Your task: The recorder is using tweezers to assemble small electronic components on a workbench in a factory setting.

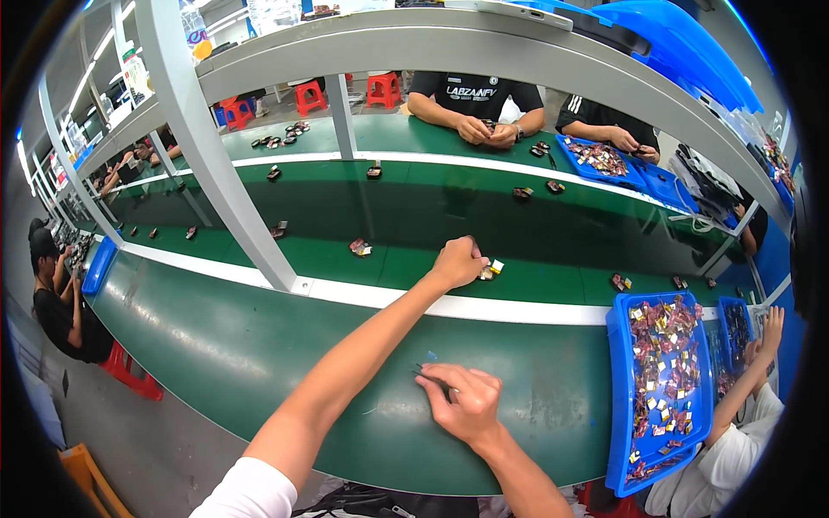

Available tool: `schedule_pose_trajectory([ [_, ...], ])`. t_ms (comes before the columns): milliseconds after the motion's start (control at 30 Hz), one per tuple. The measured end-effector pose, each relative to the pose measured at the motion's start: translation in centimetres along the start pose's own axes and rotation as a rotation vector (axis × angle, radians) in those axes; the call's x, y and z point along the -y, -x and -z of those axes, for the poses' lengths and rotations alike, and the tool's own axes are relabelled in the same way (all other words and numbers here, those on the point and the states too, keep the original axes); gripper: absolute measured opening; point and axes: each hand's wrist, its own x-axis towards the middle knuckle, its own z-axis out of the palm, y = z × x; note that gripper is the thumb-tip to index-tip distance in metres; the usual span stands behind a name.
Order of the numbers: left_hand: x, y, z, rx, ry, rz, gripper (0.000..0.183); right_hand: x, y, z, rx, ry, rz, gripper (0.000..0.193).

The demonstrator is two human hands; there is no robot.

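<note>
My left hand reaches over the green conveyor belt, its fingers curled together. Right beside the fingertips is a small part with a white and yellow tag; whether the fingers grip it is hidden. Closer to me, my right hand is above the green worktable. Its thumb and fingers pinch thin dark tweezers, of which only the tips show, pointing left.
A blue tray full of small reddish parts stands at the right. Similar parts are spaced along the belt. A grey post rises left of my arm. A co-worker's hands are across the belt; another person's arm is at the right.
</note>
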Motion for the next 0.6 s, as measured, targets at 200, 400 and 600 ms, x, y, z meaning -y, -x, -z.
schedule_pose_trajectory([
  [200, -2.2, 7.9, 4.8, 0.022, 0.469, 0.063, 0.012, 0.2, -0.2, 0.1, -0.004, -0.005, -0.025, 0.015],
  [400, -2.9, 18.0, 10.5, -0.040, 0.424, 0.209, 0.012, 0.4, 0.2, -0.2, 0.030, -0.448, -0.542, 0.015],
  [600, -2.4, 21.5, 11.1, -0.103, 0.469, 0.302, 0.017, -0.1, -0.3, 0.4, -0.008, -0.735, -0.742, 0.015],
])
